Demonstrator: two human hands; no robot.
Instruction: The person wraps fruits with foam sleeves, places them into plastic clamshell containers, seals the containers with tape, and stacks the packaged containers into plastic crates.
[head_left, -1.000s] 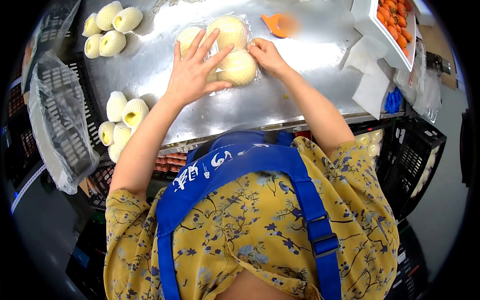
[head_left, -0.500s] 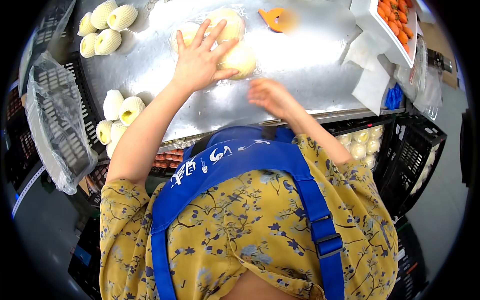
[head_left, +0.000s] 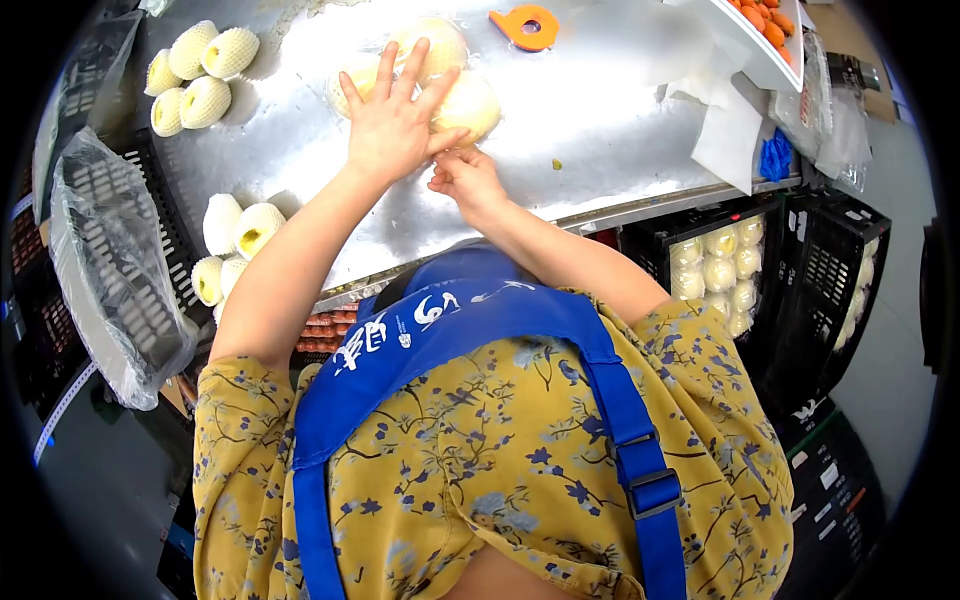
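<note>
My left hand [head_left: 388,135] lies with fingers spread over three pale yellow round fruits [head_left: 468,105] wrapped in clear plastic on the metal table. Its palm and fingers cover part of them. Just below the wrapped fruits, my right hand [head_left: 468,180] has its fingertips pinched together, close to the left thumb. Whatever is between those fingertips is too small to make out. An orange tape dispenser [head_left: 530,28] rests on the table beyond the fruits, to the right.
Fruits in white foam nets [head_left: 203,78] sit at the table's [head_left: 590,140] left, with more by my left forearm. A white box of orange produce [head_left: 765,35] stands far right, near paper sheets [head_left: 728,140] and a blue crumpled item [head_left: 775,157]. Black crates [head_left: 820,270] are below.
My right hand has moved left to the lower edge of the wrapped fruits, and its fingers have come together. My left hand remains spread on them. The view has shifted slightly.
</note>
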